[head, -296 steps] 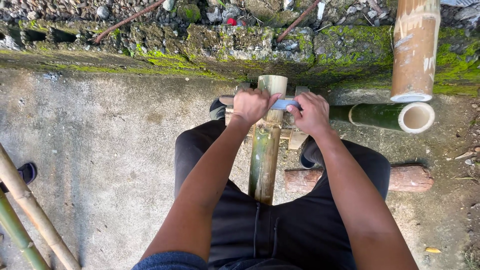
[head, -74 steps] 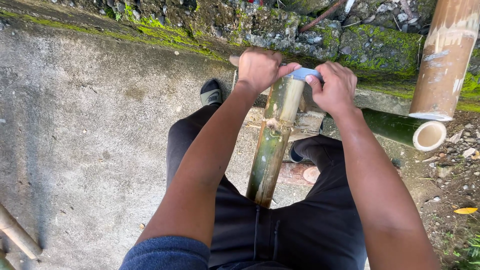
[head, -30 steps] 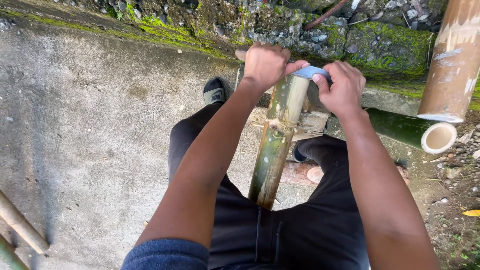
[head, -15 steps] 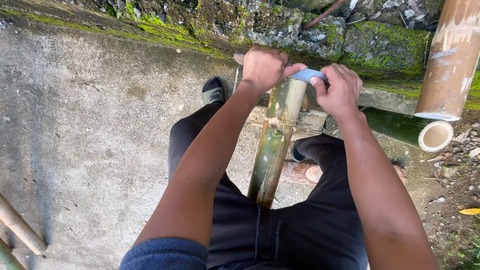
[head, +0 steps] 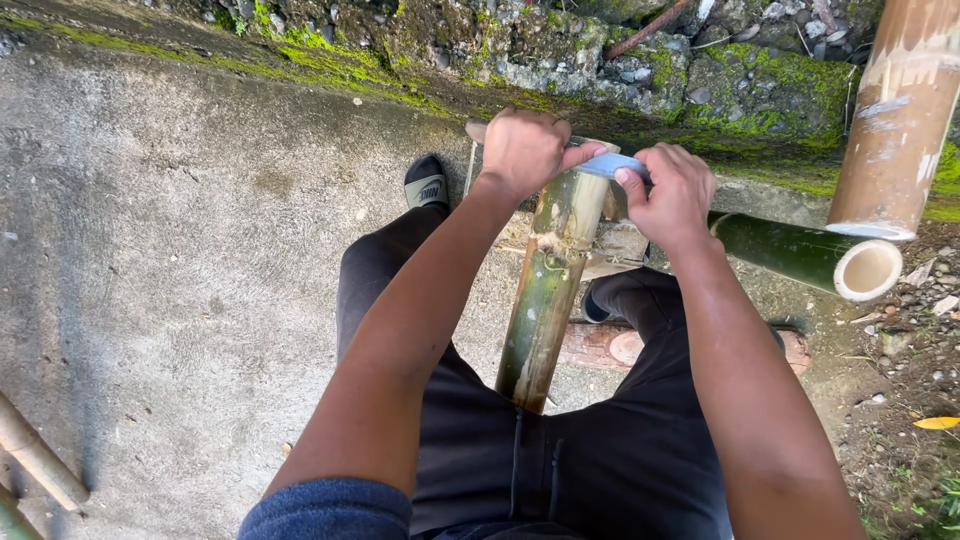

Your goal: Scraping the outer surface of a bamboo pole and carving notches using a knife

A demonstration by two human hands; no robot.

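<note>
Bamboo, green and mottled, stands as an upright pole (head: 548, 290) between the person's knees, its lower end hidden behind the dark trousers (head: 540, 460) and its cut top just under both hands. The left hand (head: 525, 150) is clenched over the far left of that top, and a stub of wooden handle (head: 476, 130) pokes out beyond its knuckles. The right hand (head: 675, 195) is closed too, thumb and fingers pinching a light blue piece (head: 610, 165) that lies across the rim between the two hands. It looks like a two-handed blade being worked down into the top of the pole, though the edge itself is hidden under the fingers.

To do this well, the person would want both fists level, so the blade sits square across the rim and does not wander to one side. The thighs should grip the pole firmly; a pole that turns will throw the cut off. Pressure is best kept even and downward, with the wrists straight above the top.

Right of the right hand lies a second green pole (head: 800, 255) with its hollow end open, and a tan one (head: 895, 110) leans above it. Beyond the left hand a black shoe (head: 427, 185) rests on the concrete (head: 180, 250), under the mossy stone wall (head: 640, 60).
</note>
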